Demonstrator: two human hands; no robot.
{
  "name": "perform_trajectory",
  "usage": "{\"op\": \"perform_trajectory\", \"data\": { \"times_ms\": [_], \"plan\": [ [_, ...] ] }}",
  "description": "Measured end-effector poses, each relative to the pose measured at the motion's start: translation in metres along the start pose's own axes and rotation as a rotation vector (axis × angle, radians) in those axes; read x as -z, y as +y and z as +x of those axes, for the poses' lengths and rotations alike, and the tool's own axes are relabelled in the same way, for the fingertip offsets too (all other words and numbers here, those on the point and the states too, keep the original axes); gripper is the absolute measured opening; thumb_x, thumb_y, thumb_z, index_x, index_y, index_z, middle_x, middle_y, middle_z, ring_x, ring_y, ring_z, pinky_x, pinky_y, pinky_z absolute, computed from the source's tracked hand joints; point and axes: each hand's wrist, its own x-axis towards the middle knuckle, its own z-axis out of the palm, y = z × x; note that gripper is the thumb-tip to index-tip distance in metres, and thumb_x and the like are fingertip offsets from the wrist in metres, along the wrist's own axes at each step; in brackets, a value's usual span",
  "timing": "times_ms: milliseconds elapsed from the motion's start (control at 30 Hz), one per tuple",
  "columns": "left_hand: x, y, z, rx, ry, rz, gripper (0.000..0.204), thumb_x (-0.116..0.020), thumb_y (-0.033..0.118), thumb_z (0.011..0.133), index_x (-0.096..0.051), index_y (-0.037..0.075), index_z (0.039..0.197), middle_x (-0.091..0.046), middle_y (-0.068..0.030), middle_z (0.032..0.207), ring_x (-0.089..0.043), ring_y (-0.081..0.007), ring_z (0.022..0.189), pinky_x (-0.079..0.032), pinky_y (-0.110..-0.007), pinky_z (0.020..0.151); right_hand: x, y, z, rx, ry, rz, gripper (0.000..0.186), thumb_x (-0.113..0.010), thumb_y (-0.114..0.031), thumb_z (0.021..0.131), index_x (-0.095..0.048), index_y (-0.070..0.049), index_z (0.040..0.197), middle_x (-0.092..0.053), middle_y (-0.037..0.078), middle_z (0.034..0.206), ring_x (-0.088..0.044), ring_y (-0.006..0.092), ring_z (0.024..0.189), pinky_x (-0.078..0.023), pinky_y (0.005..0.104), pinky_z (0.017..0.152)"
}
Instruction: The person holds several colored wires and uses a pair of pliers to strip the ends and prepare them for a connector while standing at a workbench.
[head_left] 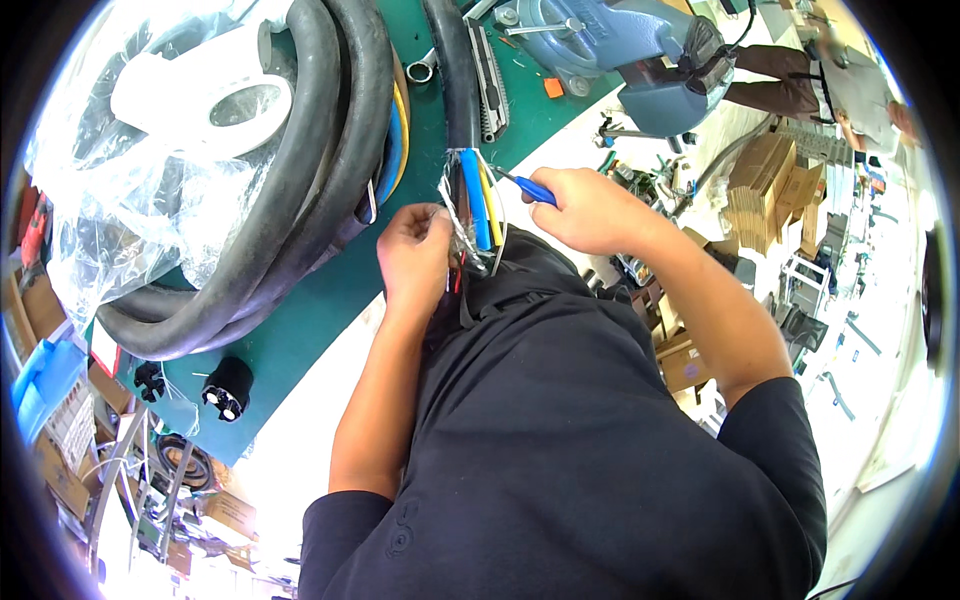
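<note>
At the green worktop point(300, 350), my left hand point(415, 250) pinched pale strands point(448, 195) at the stripped end of a black cable point(459, 90); my right hand point(580, 208) gripped a blue-handled tool point(537, 190) just beside it.

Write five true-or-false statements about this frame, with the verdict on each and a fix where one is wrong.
1. The right hand holds a blue-handled tool. True.
2. The left hand is on the vise. False: it is at the stripped end of the cable.
3. A blue wire and a yellow wire show where the cable is stripped. True.
4. The table has a red top. False: its top is green.
5. The thick coil is white. False: it is black.
</note>
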Motion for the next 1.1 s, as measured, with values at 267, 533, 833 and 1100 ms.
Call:
{"op": "perform_trajectory", "data": {
  "times_ms": [267, 533, 833, 1100],
  "plan": [
    [0.039, 0.027, -0.025, -0.019, 0.004, 0.026, 0.015, -0.062, 0.012, 0.09, -0.059, -0.002, 0.093, -0.055, -0.0012, 0.068, -0.047, -0.0053, 0.049, -0.038, -0.021, 0.044, -0.066, 0.048, -0.038, -0.143, 0.234, 0.344, 0.027, -0.055, -0.02, 0.087, -0.059, 0.004, 0.099, -0.061, 0.014, 0.075, -0.06, 0.022, 0.065, -0.047, 0.0341, 0.065],
    [0.049, 0.046, -0.047, -0.235, 0.046, 0.069, 0.011, -0.06, 0.011, 0.093, -0.056, 0.0, 0.094, -0.055, -0.0015, 0.073, -0.044, -0.0045, 0.047, -0.037, -0.019, 0.04, -0.122, 0.08, -0.076, -0.352, 0.35, 0.701, 0.027, -0.053, -0.016, 0.087, -0.058, 0.003, 0.105, -0.06, 0.007, 0.073, -0.057, 0.0124, 0.06, -0.046, 0.0278, 0.058],
    [0.041, 0.039, -0.114, -0.315, 0.281, 0.145, 0.009, -0.058, 0.009, 0.094, -0.055, 0.001, 0.095, -0.054, -0.0013, 0.072, -0.045, -0.0044, 0.048, -0.037, -0.019, 0.041, -0.132, 0.128, -0.079, -0.28, 0.325, 0.768, 0.032, -0.054, -0.019, 0.085, -0.06, 0.004, 0.107, -0.062, 0.007, 0.073, -0.06, 0.0135, 0.06, -0.049, 0.0287, 0.059],
    [-0.047, 0.002, -0.175, -0.079, 0.354, 0.005, 0.011, -0.056, 0.013, 0.095, -0.055, 0.003, 0.098, -0.051, -0.0009, 0.074, -0.044, -0.0054, 0.046, -0.036, -0.021, 0.038, -0.143, 0.243, -0.089, -0.171, 0.296, 0.682, 0.03, -0.053, -0.021, 0.083, -0.062, 0.003, 0.099, -0.064, 0.014, 0.069, -0.065, 0.0259, 0.064, -0.049, 0.036, 0.063]
  ]
}}
